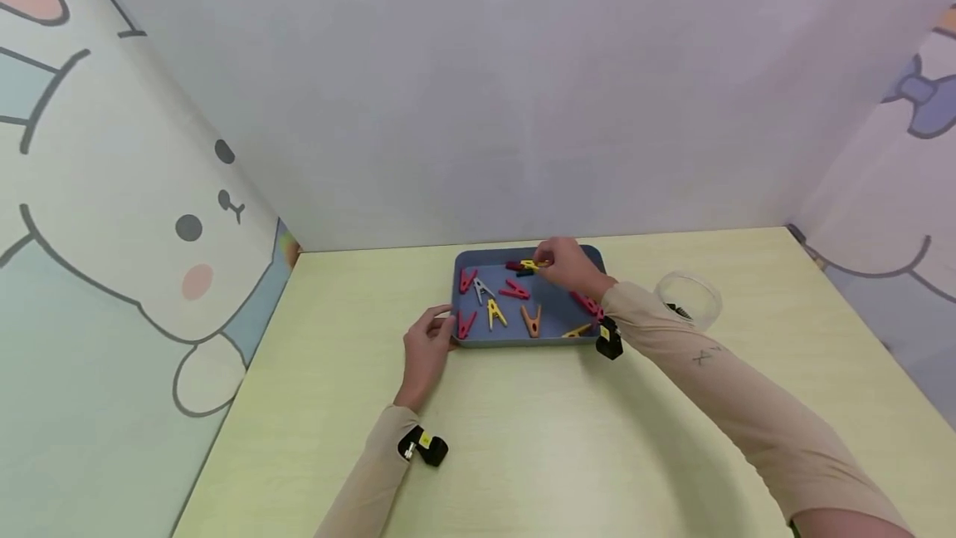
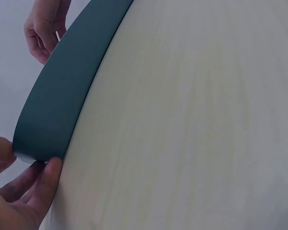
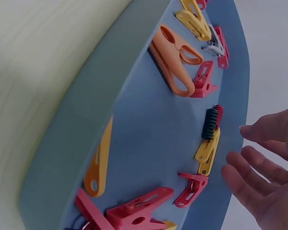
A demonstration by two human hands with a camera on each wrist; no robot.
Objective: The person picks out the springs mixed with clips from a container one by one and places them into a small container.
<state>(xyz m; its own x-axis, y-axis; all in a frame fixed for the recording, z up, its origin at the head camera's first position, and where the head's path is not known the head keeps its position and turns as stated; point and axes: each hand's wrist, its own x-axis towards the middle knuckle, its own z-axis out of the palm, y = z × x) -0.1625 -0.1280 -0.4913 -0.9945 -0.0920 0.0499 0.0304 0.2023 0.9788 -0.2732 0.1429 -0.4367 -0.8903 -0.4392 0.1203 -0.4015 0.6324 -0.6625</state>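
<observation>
Several plastic clothespins lie in a shallow blue-grey tray (image 1: 548, 342). My left hand (image 1: 427, 349) grips the tray's front left corner, thumb and fingers on either side of the wall (image 2: 62, 96). Over the tray's far side, my right hand (image 1: 571, 266) hovers with thumb and fingers apart and nothing between them. Closest to its fingertips is a yellow clothespin (image 3: 209, 151), beside a dark green ribbed piece (image 3: 210, 123) and a red ribbed piece (image 3: 219, 114). An orange clothespin (image 3: 173, 60), red clothespins (image 3: 140, 208) and a grey clothespin (image 1: 481, 289) are spread about the tray.
The tray stands on a pale wooden table (image 1: 515, 430), near its back edge against a plain wall (image 1: 478, 90). To the right lies a clear round ring (image 1: 713, 299) with a small black thing by it. Side walls carry cartoon pictures (image 1: 112, 189).
</observation>
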